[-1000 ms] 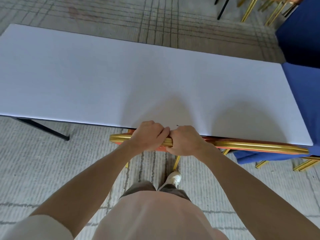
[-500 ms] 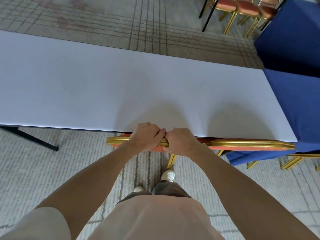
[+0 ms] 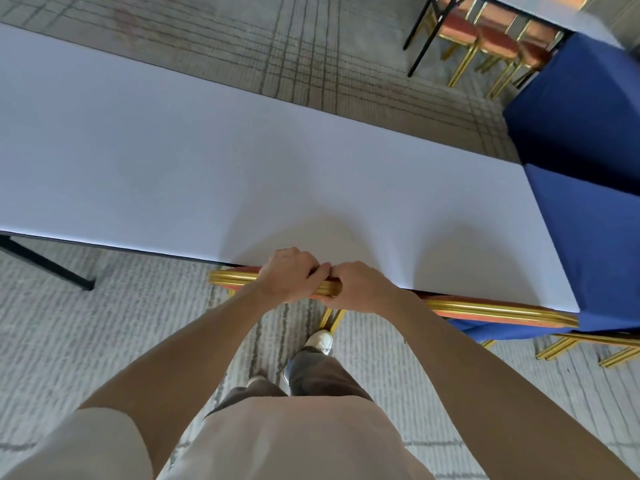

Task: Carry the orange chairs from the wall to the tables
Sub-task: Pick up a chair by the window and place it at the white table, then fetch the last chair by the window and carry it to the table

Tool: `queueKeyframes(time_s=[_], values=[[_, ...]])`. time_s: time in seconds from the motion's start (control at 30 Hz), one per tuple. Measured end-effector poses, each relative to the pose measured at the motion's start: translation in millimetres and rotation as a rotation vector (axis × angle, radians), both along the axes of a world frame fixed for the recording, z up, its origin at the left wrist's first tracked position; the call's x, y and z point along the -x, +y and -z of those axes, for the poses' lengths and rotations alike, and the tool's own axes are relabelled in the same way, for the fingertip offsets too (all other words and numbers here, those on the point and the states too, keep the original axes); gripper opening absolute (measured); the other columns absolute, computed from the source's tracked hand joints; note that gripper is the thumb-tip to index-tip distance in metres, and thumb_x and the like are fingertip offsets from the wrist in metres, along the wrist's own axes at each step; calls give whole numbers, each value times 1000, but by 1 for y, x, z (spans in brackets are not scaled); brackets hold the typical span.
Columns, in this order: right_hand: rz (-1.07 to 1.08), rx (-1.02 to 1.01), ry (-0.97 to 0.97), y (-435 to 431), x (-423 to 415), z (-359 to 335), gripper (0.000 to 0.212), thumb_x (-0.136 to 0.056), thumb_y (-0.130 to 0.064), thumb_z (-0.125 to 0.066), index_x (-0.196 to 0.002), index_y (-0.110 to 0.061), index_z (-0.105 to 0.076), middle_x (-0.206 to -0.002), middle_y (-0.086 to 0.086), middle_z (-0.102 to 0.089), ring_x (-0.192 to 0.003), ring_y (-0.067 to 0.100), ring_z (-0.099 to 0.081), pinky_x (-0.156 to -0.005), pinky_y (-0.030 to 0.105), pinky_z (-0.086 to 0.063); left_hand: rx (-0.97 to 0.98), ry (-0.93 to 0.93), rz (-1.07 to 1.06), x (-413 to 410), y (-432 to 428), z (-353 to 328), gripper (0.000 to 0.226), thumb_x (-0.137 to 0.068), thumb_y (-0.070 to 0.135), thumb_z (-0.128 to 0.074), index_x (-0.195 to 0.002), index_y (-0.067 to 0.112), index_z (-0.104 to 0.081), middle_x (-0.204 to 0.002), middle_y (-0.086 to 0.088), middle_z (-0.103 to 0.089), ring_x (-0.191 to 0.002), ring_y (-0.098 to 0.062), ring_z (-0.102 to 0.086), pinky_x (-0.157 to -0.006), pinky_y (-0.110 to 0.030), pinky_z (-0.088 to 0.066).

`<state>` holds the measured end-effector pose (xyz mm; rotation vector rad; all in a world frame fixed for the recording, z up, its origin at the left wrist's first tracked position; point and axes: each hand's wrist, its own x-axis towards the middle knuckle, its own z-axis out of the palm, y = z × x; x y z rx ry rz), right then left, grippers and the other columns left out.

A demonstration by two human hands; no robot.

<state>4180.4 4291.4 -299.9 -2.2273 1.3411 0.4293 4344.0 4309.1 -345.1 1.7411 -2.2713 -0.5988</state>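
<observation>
Two orange chairs with gold frames stand side by side at the near edge of a long white table (image 3: 173, 161), their seats hidden under it. The left chair's (image 3: 232, 277) top rail runs into the right chair's (image 3: 491, 311) rail. My left hand (image 3: 289, 275) grips the top rail of the left chair. My right hand (image 3: 360, 287) touches the left hand and is closed where the two chair backs meet; I cannot tell which rail it holds.
A blue-covered table (image 3: 595, 244) adjoins the white one on the right. Several more orange chairs (image 3: 491, 39) stand under another table at the top right. A black table leg (image 3: 45, 263) slants at the left. Gold chair legs (image 3: 571, 348) show at the lower right.
The view has drifted up and to the right, bringing the far chairs into sight. Both hands keep the same grip on the chair back. My feet have shifted slightly.
</observation>
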Motion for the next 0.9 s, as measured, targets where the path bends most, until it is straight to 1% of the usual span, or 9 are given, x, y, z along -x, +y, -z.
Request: queueKeyframes(time_s=[0.13,0.23,0.3,0.37,0.43,0.5,0.67,0.77,0.9], values=[[137,-196,-143,-5,-1,-11,20,-66,-48,-69,-77,-32,-68,-69,-7,-64,-66,13,-61,-60,31,-49,-93,197,-148,-5,5,-8,46,-95,43,-40,-60,20,-61,-55,1,-57,-53,-15,-55,-54,-29,-42],[226,-236,-230,-12,-6,-23,30,-68,-53,-67,-79,-26,-71,-79,-3,-67,-74,15,-62,-69,35,-50,-143,388,-305,-16,1,-25,39,-92,41,-44,-66,23,-66,-62,8,-67,-64,-10,-63,-65,-29,-50],[250,-237,-263,-19,-15,-32,32,-72,-55,-67,-83,-24,-70,-88,-4,-69,-84,13,-64,-81,37,-52,-149,420,-340,-24,-3,-38,39,-95,38,-44,-71,21,-70,-66,9,-70,-69,-8,-65,-72,-30,-53],[232,-243,-289,-30,-29,-41,31,-77,-52,-66,-85,-22,-69,-85,-10,-68,-83,8,-62,-82,34,-53,-162,427,-388,-34,-6,-47,40,-95,39,-44,-73,20,-70,-68,5,-70,-72,-11,-65,-76,-31,-53],[178,-242,-336,-43,-51,-47,33,-78,-55,-64,-84,-23,-69,-81,-14,-66,-80,5,-61,-79,30,-53,-172,437,-485,-50,-6,-52,43,-89,47,-41,-73,19,-69,-70,-1,-69,-75,-19,-65,-78,-37,-54],[100,-242,-379,-54,-76,-48,32,-79,-58,-62,-86,-27,-69,-87,-14,-68,-86,4,-63,-81,31,-54,-167,438,-580,-71,-2,-57,43,-84,51,-39,-74,20,-67,-72,-1,-68,-78,-22,-65,-77,-42,-55],[-133,-321,-457,-68,-169,-55,40,-73,-61,-61,-97,-29,-67,-99,-16,-69,-96,2,-64,-85,29,-54,-82,450,-867,-141,34,-86,34,-88,47,-42,-74,30,-69,-74,21,-70,-80,-9,-67,-81,-40,-55],[-230,-320,-533,-60,-230,-62,23,-78,-47,-63,-94,-30,-67,-99,-16,-69,-96,2,-64,-87,32,-55,-15,419,-1018,-184,70,-102,35,-89,54,-43,-78,33,-69,-78,22,-72,-83,-4,-68,-84,-40,-55],[-416,-349,-624,-20,-325,-76,18,-77,-43,-65,-89,-30,-68,-92,-15,-71,-90,0,-65,-83,31,-56,129,314,-1266,-248,147,-125,39,-88,63,-43,-82,35,-68,-78,21,-72,-81,-4,-69,-83,-40,-56]])
